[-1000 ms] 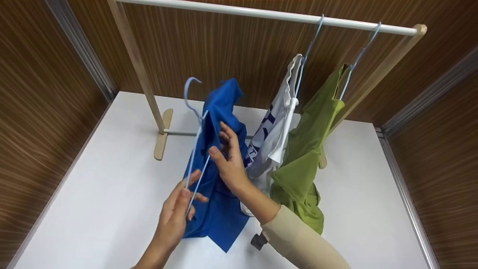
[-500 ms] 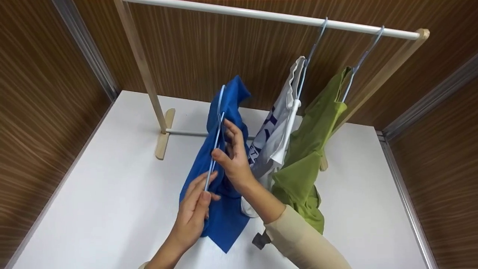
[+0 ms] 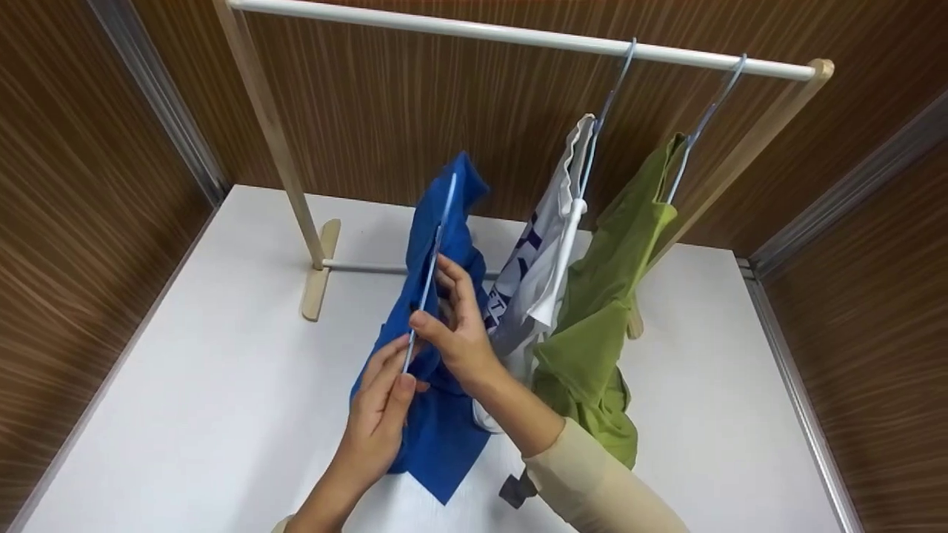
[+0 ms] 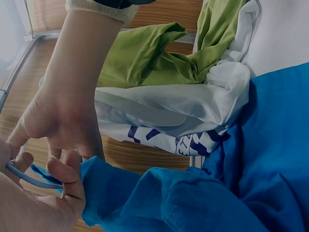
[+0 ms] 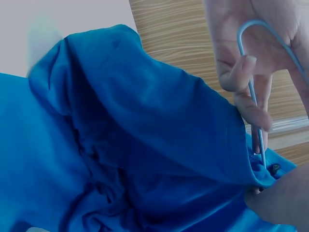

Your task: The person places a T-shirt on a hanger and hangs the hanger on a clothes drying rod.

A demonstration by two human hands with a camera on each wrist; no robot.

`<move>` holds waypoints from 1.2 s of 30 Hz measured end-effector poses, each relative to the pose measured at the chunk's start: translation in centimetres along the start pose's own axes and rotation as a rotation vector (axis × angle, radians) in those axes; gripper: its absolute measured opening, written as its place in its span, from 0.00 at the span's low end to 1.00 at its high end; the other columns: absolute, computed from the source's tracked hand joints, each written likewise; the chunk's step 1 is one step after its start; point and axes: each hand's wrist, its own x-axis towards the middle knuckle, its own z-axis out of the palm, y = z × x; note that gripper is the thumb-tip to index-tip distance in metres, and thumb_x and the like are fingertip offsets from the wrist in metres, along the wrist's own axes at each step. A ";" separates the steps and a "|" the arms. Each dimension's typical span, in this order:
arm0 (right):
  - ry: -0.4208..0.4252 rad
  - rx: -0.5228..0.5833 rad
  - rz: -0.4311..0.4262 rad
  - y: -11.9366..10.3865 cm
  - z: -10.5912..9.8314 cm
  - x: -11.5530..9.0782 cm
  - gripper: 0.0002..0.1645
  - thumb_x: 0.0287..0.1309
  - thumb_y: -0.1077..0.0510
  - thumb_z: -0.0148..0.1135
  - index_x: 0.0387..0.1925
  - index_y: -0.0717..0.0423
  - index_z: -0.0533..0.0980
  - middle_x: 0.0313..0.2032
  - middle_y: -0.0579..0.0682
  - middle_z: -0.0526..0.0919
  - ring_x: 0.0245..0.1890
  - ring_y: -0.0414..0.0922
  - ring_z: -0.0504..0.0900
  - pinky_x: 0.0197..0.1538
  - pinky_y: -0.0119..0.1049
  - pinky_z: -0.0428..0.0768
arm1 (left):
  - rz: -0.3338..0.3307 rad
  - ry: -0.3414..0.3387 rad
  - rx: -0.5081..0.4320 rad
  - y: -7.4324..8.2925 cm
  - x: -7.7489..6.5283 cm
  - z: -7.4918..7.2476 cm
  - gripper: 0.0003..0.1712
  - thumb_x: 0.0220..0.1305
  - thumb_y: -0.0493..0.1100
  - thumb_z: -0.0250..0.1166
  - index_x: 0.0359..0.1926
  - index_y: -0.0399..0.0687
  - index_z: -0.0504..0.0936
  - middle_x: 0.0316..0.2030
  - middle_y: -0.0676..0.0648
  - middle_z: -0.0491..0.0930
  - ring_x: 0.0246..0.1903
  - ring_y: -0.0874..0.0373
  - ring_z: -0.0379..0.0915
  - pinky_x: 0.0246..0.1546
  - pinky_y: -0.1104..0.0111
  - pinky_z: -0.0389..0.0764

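A blue shirt (image 3: 444, 437) hangs bunched in front of me. My left hand (image 3: 378, 418) pinches a light blue wire hanger (image 3: 432, 266) between thumb and fingers at its lower end. In the right wrist view the hanger's curved wire (image 5: 251, 82) passes the left fingers and goes into the shirt's opening, beside a small dark spot. My right hand (image 3: 466, 344) holds the shirt near that opening, its thumb close to the hanger wire. Part of the right fingers' hold is hidden by cloth. In the left wrist view, the right hand (image 4: 67, 116) is above the left hand (image 4: 38, 210).
A rack with a white rail (image 3: 444, 28) and wooden legs (image 3: 266, 133) stands behind the hands. On its right side hang a white printed garment (image 3: 529, 259) and a green garment (image 3: 607, 296), both on hangers. Wood-grain panels surround the white surface (image 3: 222, 370).
My left hand has moved right and slightly up with the hanger, bringing it against the blue shirt. The hanger has turned edge-on. The right hand stays nearly in place.
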 end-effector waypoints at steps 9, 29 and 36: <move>-0.025 -0.085 -0.064 -0.2 0.2 -0.6 0.30 0.58 0.43 0.57 0.43 0.68 0.73 0.60 0.64 0.61 0.60 0.52 0.62 0.52 0.48 0.68 | -0.027 -0.024 0.058 0.2 -0.2 0.0 0.23 0.68 0.29 0.45 0.63 0.33 0.64 0.62 0.36 0.58 0.43 0.54 0.75 0.44 0.63 0.76; -0.001 -0.062 -0.185 1.9 -1.8 0.6 0.13 0.67 0.65 0.40 0.31 0.62 0.72 0.37 0.58 0.66 0.35 0.49 0.66 0.37 0.35 0.65 | -0.027 0.029 0.584 -5.9 -2.1 -3.2 0.24 0.66 0.48 0.55 0.63 0.55 0.67 0.51 0.57 0.72 0.44 0.66 0.69 0.42 0.64 0.75; 0.049 0.053 -0.134 0.6 -1.5 0.6 0.13 0.64 0.74 0.34 0.30 0.74 0.67 0.36 0.54 0.66 0.35 0.48 0.68 0.36 0.35 0.70 | 0.058 0.120 0.664 -6.8 -2.5 -3.1 0.11 0.56 0.45 0.66 0.41 0.51 0.79 0.50 0.48 0.66 0.48 0.56 0.61 0.41 0.61 0.70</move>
